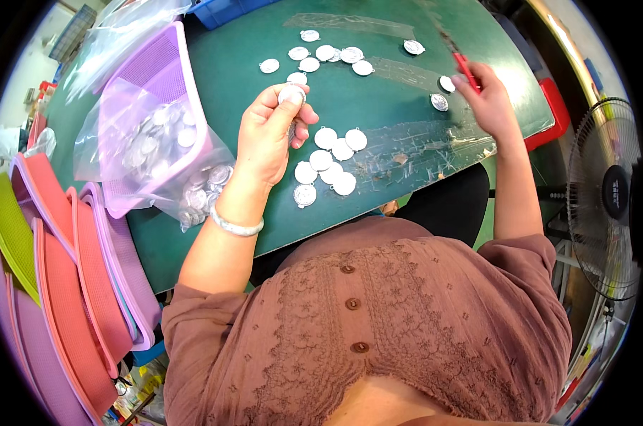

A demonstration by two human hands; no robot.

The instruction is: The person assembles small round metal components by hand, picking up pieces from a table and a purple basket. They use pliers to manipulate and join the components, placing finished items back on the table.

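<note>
My left hand (270,128) is closed round a silver round pendant (291,94), its thumb pressed on the face. Part of another disc seems to show lower by the fingers. At the right of the table, my right hand (486,99) grips a slim red-handled tool (465,69) whose thin far end is blurred, so I cannot tell its kind. Beside that hand lie two pendants, one of them a silver pendant (439,102). Several more pendants (325,160) form a cluster between my hands, and a looser group of pendants (325,53) lies farther back.
A lilac plastic basket (197,92) stands at the left of the green table (250,32), with a clear bag (94,135) full of pendants spilling over its rim. Stacked pink baskets (58,305) sit nearer left. Right are a red bin (548,113) and a fan (605,199).
</note>
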